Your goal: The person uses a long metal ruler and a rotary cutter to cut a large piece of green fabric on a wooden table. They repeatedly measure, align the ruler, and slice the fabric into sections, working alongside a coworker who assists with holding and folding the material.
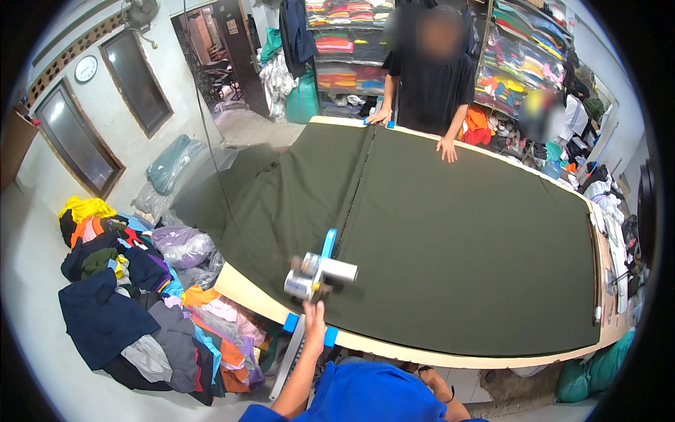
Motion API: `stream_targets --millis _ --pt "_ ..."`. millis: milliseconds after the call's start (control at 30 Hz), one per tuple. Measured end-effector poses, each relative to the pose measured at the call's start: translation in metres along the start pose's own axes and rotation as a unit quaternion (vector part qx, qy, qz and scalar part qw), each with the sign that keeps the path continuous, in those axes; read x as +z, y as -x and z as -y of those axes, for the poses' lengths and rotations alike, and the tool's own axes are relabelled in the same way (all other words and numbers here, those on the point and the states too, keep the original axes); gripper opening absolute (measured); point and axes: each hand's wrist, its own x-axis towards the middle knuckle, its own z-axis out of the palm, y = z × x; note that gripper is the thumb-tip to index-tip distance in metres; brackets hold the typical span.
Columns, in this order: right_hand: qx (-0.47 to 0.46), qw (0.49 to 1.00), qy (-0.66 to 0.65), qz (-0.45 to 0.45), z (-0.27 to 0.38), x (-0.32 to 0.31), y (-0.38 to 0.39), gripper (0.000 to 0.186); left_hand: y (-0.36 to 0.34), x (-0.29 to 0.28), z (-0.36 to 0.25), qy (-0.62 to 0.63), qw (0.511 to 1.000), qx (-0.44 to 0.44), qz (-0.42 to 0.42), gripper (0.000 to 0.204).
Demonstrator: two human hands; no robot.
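Note:
My left hand (314,325) reaches over the near table edge to a white and silver cloth cutter (309,278) with a blue handle (329,243). Its fingers meet the near end of the cutter, and their exact hold is partly hidden. The cutter stands over dark green fabric (478,239) at the near end of a thin dark line (358,183) running across the cloth. A metal rail (287,367) juts out beside my left forearm, near blue clamps (291,323). Low beside my body, my right hand (437,383), dark band at its wrist, hangs below the table edge; its fingers are unclear.
Across the table a person in black (432,84) rests both hands by the fabric's far edge, one near blue clamps (367,122). Heaped garments (140,309) lie left of the table (239,285). Shelves of folded cloth (351,46) stand behind. A cable (204,119) hangs at left.

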Motion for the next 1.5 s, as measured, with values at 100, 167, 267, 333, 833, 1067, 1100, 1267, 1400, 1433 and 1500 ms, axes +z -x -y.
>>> stream_targets --millis 100,167,267,333,833,1067,1100,1267,1400,1433,1500 --pt "0.002 1.0 0.003 0.006 0.004 -0.004 -0.003 0.032 0.06 -0.054 0.02 -0.003 0.996 -0.001 -0.085 0.077" --pt "-0.002 1.0 0.008 0.014 0.017 -0.008 -0.012 0.032 0.083 -0.149 0.085 -0.055 0.988 -0.08 -0.117 0.059" --pt "0.017 1.0 0.003 0.005 0.03 -0.017 -0.025 0.033 0.122 -0.192 0.075 -0.147 0.98 -0.115 -0.071 0.057" --pt "0.019 1.0 0.008 0.01 0.051 -0.026 -0.039 0.033 0.136 -0.219 0.087 -0.241 0.964 -0.104 -0.034 0.058" --pt "0.009 1.0 0.016 0.007 0.11 -0.067 -0.055 0.035 -0.123 0.131 -0.176 -0.001 0.921 0.166 0.354 0.055" --pt "0.027 0.979 -0.196 0.057 0.082 -0.081 0.019 0.036 -0.076 0.21 -0.159 -0.158 0.878 0.267 0.364 0.032" --pt "0.012 0.928 -0.372 -0.003 0.128 -0.1 0.034 0.034 -0.08 0.186 -0.128 -0.19 0.885 0.285 0.315 0.031" --pt "-0.047 0.837 -0.392 -0.379 0.107 -0.137 0.044 0.038 -0.051 0.031 0.015 -0.181 0.953 0.243 0.018 0.026" --pt "-0.003 0.807 -0.122 -0.578 0.103 -0.137 0.005 0.042 0.02 -0.138 0.076 -0.389 0.876 0.251 -0.134 0.02" --pt "-0.002 0.81 -0.075 -0.581 0.104 -0.136 -0.009 0.046 0.046 -0.156 0.08 -0.369 0.889 0.227 -0.15 0.02" --pt "-0.019 0.818 0.018 -0.575 0.12 -0.14 -0.04 0.052 0.086 -0.195 0.091 -0.291 0.94 0.118 -0.133 0.02"
